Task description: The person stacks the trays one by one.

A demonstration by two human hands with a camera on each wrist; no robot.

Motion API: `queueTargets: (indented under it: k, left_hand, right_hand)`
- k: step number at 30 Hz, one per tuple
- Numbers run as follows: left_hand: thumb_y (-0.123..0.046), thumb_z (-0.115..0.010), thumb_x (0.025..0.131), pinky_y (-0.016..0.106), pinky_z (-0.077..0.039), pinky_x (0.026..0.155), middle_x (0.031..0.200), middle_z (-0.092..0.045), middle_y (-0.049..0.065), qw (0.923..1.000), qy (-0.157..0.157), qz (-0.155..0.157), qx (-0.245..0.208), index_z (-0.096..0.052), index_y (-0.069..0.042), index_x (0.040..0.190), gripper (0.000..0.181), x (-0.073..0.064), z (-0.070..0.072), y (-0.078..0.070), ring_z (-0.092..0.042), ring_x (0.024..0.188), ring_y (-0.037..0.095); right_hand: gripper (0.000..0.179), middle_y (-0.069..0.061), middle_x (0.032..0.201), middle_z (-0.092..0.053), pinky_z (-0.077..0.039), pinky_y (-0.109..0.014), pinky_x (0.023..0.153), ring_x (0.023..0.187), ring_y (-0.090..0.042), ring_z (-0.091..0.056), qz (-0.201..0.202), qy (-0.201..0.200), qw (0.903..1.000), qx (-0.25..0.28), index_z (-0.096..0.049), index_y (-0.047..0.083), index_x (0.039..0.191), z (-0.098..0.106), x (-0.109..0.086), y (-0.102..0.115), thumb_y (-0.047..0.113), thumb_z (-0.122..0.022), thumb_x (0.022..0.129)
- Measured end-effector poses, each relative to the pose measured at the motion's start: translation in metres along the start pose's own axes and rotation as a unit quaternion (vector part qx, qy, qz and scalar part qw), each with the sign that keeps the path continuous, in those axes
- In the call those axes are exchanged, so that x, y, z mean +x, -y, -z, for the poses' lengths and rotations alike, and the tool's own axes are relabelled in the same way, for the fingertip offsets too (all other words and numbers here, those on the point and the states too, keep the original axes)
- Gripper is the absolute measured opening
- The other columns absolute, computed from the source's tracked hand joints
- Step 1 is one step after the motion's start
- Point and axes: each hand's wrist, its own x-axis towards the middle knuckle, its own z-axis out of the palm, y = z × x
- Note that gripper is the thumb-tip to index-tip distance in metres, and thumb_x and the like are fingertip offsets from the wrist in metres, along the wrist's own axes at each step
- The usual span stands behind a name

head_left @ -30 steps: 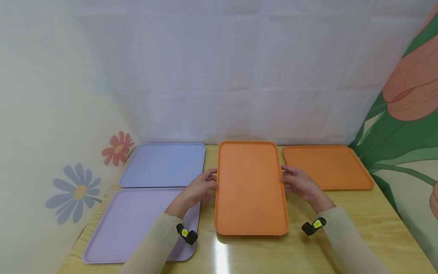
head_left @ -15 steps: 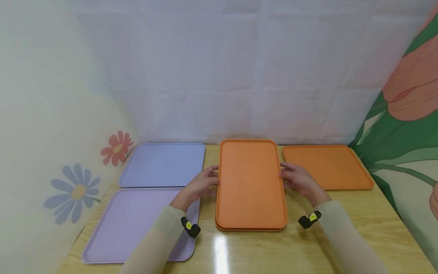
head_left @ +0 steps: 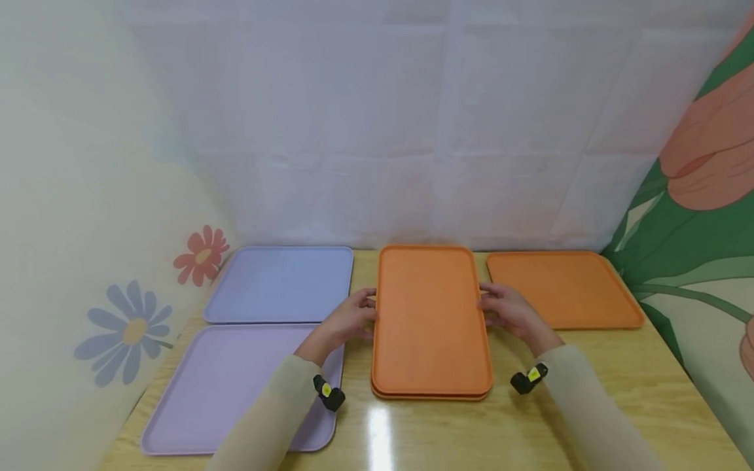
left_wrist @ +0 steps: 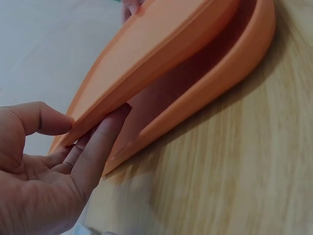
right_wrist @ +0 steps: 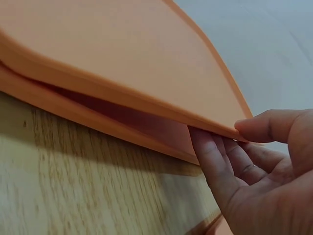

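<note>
While the head view shows the left hand and the right hand at opposite long sides of the upper tray, the rim of the lower tray peeps out beneath its near edge. These 2 orange trays lie lengthwise, pointing away from the person, at the middle of the wooden table. To the left are the blue tray and, nearer, the purple tray; to the right, the 3rd orange tray lies crosswise.

From the left wrist, the left hand pinches the upper tray, thumb on the rim and fingers underneath, with a dark gap above the lower tray.

From the right wrist, the right hand pinches the opposite rim the same way; a gap shows here too. Whether the 2 trays touch anywhere, I cannot tell.

The step in hand seems to be working the upper tray directly over the lower tray. My judgement is that the next move calls for 2 hands acting evenly, with care for the fingers between the rims.
</note>
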Motion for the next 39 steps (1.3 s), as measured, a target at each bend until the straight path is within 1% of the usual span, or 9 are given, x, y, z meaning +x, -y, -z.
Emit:
queueTargets:
  k: [8, 12, 16, 22, 24, 26, 34, 37, 39]
  left_hand:
    - [0.000, -0.054, 0.090, 0.042, -0.062, 0.069, 0.126, -0.049, 0.024, 0.9994, -0.015, 0.008, 0.030, -0.028, 0.005, 0.153, 0.069, 0.000, -0.002, 0.000, -0.059, 0.101, 0.028]
    - [0.003, -0.051, 0.088, 0.044, -0.063, 0.068, 0.123, -0.050, 0.024, 0.9985, -0.018, 0.013, 0.050, -0.028, 0.006, 0.154, 0.070, 0.001, -0.002, 0.000, -0.059, 0.096, 0.027]
    - [0.003, -0.050, 0.089, 0.045, -0.063, 0.068, 0.119, -0.052, 0.023, 0.9956, -0.025, 0.013, 0.090, -0.031, 0.007, 0.153, 0.067, 0.002, -0.004, -0.001, -0.060, 0.091, 0.026]
    - [0.007, -0.050, 0.086, 0.043, -0.063, 0.065, 0.105, -0.048, 0.016, 0.9911, -0.034, 0.005, 0.129, -0.039, 0.011, 0.146, 0.062, 0.002, -0.009, -0.004, -0.058, 0.082, 0.023]
    - [0.007, -0.050, 0.085, 0.042, -0.063, 0.064, 0.104, -0.047, 0.015, 0.9897, -0.036, 0.005, 0.139, -0.039, 0.012, 0.146, 0.062, 0.002, -0.009, -0.005, -0.057, 0.082, 0.022]
    - [0.007, -0.050, 0.085, 0.041, -0.063, 0.064, 0.105, -0.049, 0.015, 0.9872, -0.041, 0.009, 0.154, -0.039, 0.011, 0.147, 0.062, 0.002, -0.010, -0.006, -0.058, 0.083, 0.023]
    - [0.008, -0.055, 0.088, 0.038, -0.062, 0.061, 0.106, -0.059, 0.020, 0.9715, -0.048, 0.009, 0.232, -0.041, 0.013, 0.145, 0.059, 0.005, -0.010, -0.005, -0.066, 0.085, 0.028]
    - [0.008, -0.055, 0.088, 0.038, -0.062, 0.061, 0.109, -0.062, 0.022, 0.9719, -0.043, 0.016, 0.231, -0.042, 0.012, 0.145, 0.058, 0.005, -0.011, -0.004, -0.068, 0.085, 0.029]
    - [0.008, -0.055, 0.089, 0.039, -0.062, 0.062, 0.113, -0.062, 0.023, 0.9756, -0.042, 0.024, 0.214, -0.040, 0.011, 0.146, 0.060, 0.005, -0.011, -0.003, -0.068, 0.087, 0.029]
  right_hand:
    - [0.061, -0.011, 0.113, -0.059, -0.061, -0.035, 0.076, 0.091, -0.012, -0.064, -0.009, -0.015, 0.9984, -0.054, -0.029, -0.010, 0.153, -0.005, 0.001, -0.003, 0.000, -0.053, 0.098]
    - [0.062, -0.013, 0.112, -0.056, -0.061, -0.035, 0.074, 0.090, -0.014, -0.062, -0.014, -0.026, 0.9966, -0.077, -0.030, -0.010, 0.153, -0.009, 0.002, -0.004, -0.002, -0.055, 0.097]
    - [0.062, -0.016, 0.113, -0.055, -0.061, -0.035, 0.072, 0.087, -0.016, -0.062, -0.020, -0.040, 0.9941, -0.099, -0.032, -0.010, 0.152, -0.012, 0.004, -0.005, -0.003, -0.055, 0.096]
    - [0.062, -0.027, 0.122, -0.057, -0.061, -0.041, 0.081, 0.096, -0.023, -0.064, -0.024, -0.039, 0.9908, -0.127, -0.030, -0.011, 0.152, -0.015, 0.002, -0.003, -0.003, -0.053, 0.096]
    - [0.062, -0.027, 0.122, -0.058, -0.061, -0.042, 0.083, 0.098, -0.024, -0.065, -0.026, -0.040, 0.9894, -0.137, -0.030, -0.011, 0.152, -0.016, 0.002, -0.002, -0.002, -0.054, 0.096]
    - [0.061, -0.024, 0.114, -0.061, -0.061, -0.042, 0.080, 0.093, -0.022, -0.065, -0.028, -0.042, 0.9875, -0.149, -0.033, -0.012, 0.151, -0.016, 0.002, -0.002, -0.003, -0.055, 0.094]
    - [0.055, -0.020, 0.102, -0.063, -0.062, -0.037, 0.074, 0.079, -0.019, -0.067, -0.017, -0.062, 0.9789, -0.194, -0.047, -0.015, 0.140, -0.019, 0.006, -0.004, -0.005, -0.060, 0.088]
    - [0.055, -0.020, 0.101, -0.063, -0.062, -0.037, 0.072, 0.078, -0.019, -0.067, -0.015, -0.069, 0.9749, -0.211, -0.048, -0.017, 0.138, -0.018, 0.006, -0.006, -0.005, -0.061, 0.086]
    - [0.055, -0.020, 0.101, -0.064, -0.062, -0.036, 0.072, 0.078, -0.019, -0.067, -0.016, -0.073, 0.9740, -0.214, -0.048, -0.016, 0.137, -0.018, 0.006, -0.007, -0.005, -0.062, 0.086]
